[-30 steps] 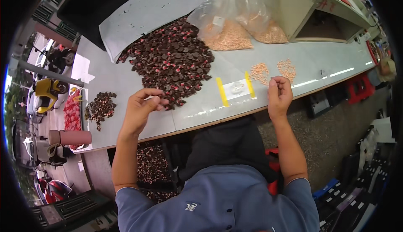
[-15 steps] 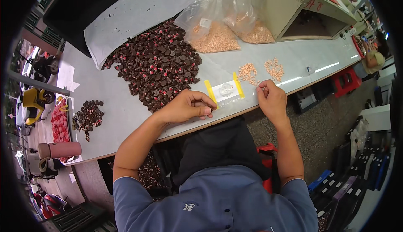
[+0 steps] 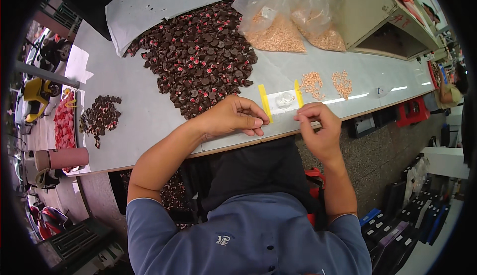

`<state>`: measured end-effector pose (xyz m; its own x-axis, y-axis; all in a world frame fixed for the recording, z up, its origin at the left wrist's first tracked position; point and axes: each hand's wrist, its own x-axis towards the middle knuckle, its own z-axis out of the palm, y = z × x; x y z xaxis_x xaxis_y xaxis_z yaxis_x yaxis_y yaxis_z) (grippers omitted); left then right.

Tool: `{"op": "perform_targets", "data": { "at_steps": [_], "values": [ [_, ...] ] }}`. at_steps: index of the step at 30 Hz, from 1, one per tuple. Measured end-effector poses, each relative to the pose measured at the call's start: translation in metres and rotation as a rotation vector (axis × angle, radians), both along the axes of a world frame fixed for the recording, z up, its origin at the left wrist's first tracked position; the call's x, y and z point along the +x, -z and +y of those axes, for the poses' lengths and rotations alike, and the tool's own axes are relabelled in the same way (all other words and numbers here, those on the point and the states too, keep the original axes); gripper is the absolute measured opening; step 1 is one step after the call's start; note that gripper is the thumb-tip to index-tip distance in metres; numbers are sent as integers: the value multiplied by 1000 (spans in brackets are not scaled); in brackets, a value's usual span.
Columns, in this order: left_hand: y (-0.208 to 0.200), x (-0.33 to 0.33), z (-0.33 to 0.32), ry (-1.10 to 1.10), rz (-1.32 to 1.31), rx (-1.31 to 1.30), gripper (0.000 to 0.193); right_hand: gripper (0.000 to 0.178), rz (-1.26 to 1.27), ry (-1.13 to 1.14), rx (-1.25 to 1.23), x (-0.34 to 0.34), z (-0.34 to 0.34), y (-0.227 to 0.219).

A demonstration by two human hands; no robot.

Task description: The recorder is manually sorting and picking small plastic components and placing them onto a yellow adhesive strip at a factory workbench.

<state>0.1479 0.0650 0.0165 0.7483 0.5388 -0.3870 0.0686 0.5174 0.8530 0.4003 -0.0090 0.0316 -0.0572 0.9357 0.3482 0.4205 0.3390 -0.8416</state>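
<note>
My left hand (image 3: 234,118) rests at the table's front edge beside a white patch (image 3: 272,99) with yellow tape strips at its two sides. Its fingers are curled, thumb against forefinger; whatever they may hold is too small to make out. On the patch sits a small clear round piece (image 3: 284,100). Just right of it, my right hand (image 3: 322,130) is closed in a pinch, fingertips close to the right tape strip (image 3: 298,94); anything in the pinch is hidden. Two small piles of tiny beige pieces, a nearer one (image 3: 312,85) and a farther-right one (image 3: 342,84), lie beyond that hand.
A big heap of dark brown pieces with red bits (image 3: 203,58) covers the table's middle. Behind stand clear bags of beige pieces (image 3: 276,34) and a beige box (image 3: 392,26). At left are a smaller dark heap (image 3: 102,116) and a pink bottle (image 3: 67,158).
My right hand has come left from near the beige piles to the patch's right tape strip. The left hand stays by the left strip. The whole view has shifted.
</note>
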Motion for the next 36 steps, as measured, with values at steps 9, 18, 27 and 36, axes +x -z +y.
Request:
{"op": "perform_targets", "data": {
  "at_steps": [9, 18, 27, 36],
  "values": [
    [-1, 0, -1, 24, 48, -17, 22, 18, -30, -142, -7, -42, 8, 7],
    [4, 0, 0, 1, 54, -3, 21, 16, -340, -87, 254, -54, -3, 2],
    [0, 2, -3, -12, 49, -6, 21, 13, -134, -167, 40, -38, 5, 4],
    [0, 4, -3, 3, 42, 5, 21, 12, -205, -185, 43, -40, 8, 9]
  ]
}}
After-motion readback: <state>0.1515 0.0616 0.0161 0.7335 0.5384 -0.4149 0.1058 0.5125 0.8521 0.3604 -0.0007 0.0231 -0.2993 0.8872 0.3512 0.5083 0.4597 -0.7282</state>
